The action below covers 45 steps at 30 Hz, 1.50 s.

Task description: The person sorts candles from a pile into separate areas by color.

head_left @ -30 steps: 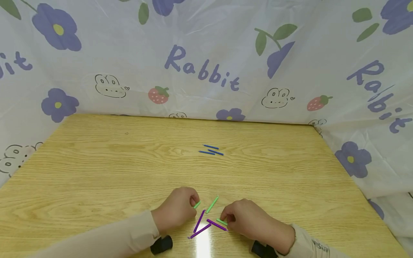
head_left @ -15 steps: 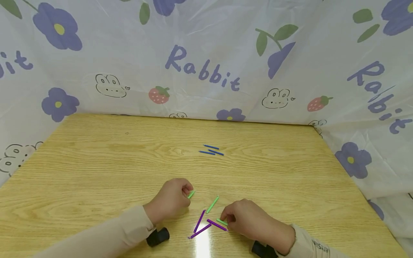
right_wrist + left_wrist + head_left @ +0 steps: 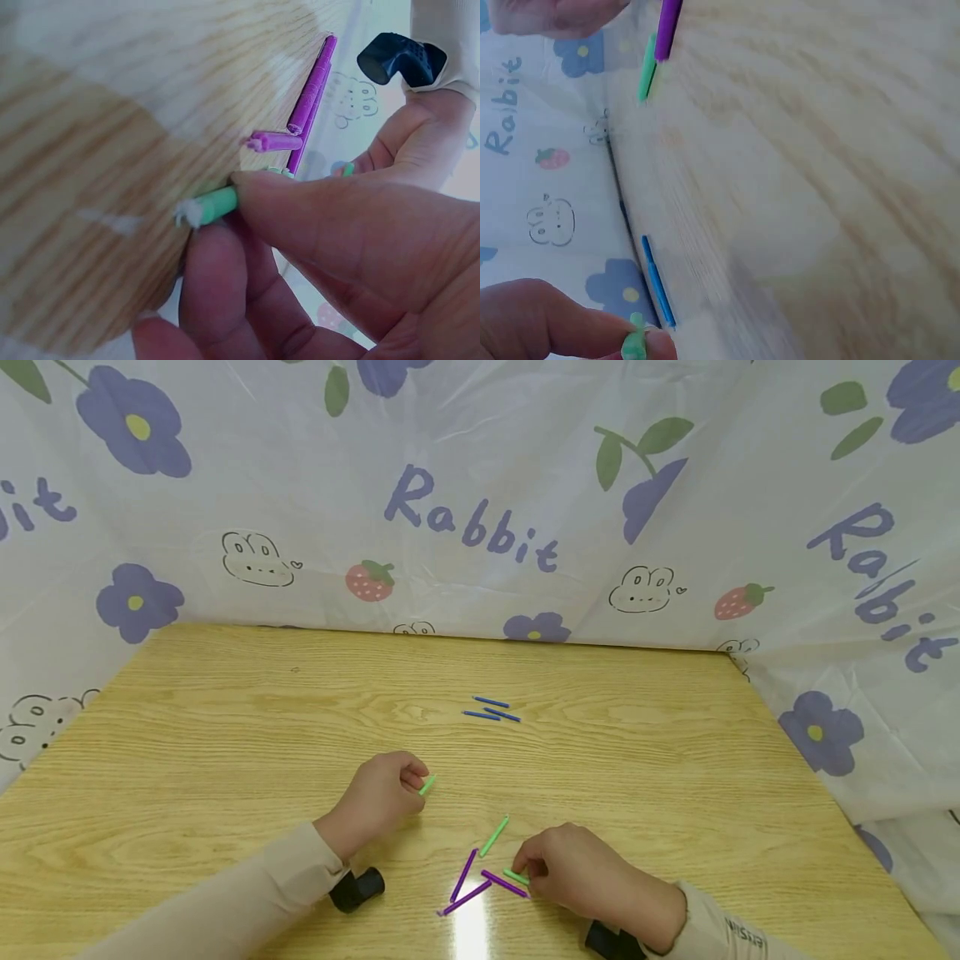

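By fingers of left hand (image 3: 378,797) and right hand (image 3: 572,867), green sticks (image 3: 428,785) are being pinched; a third stick (image 3: 494,836), slanting away rightward, is being flanked, closest by the right.

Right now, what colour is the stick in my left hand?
Light green; the stick shows best in the head view.
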### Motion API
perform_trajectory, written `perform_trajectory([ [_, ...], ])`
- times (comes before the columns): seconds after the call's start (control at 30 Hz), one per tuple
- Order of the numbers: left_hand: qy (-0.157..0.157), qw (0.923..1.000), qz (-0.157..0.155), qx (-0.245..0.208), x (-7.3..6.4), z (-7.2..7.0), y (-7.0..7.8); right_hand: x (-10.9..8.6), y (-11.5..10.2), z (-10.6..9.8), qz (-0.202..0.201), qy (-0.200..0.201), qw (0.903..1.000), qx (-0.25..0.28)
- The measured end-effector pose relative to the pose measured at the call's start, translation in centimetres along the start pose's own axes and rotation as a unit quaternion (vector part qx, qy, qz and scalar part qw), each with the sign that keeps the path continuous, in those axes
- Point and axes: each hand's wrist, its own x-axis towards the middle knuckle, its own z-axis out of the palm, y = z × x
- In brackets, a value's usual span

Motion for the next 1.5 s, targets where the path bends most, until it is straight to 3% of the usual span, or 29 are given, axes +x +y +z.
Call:
perform_trajectory([
  [0.97, 0.034, 0.9984, -0.044, 0.008, 2.5, -3.9, -1.7, 0.0, 0.1, 0.1, 0.003, 0.001, 1.0000, 0.005],
  [1.5, 0.050, 0.9958, -0.048, 0.059, 4.0, -5.4, -3.3, 0.1, 0.2, 0.1, 0.001, 0.005, 1.0000, 0.005],
])
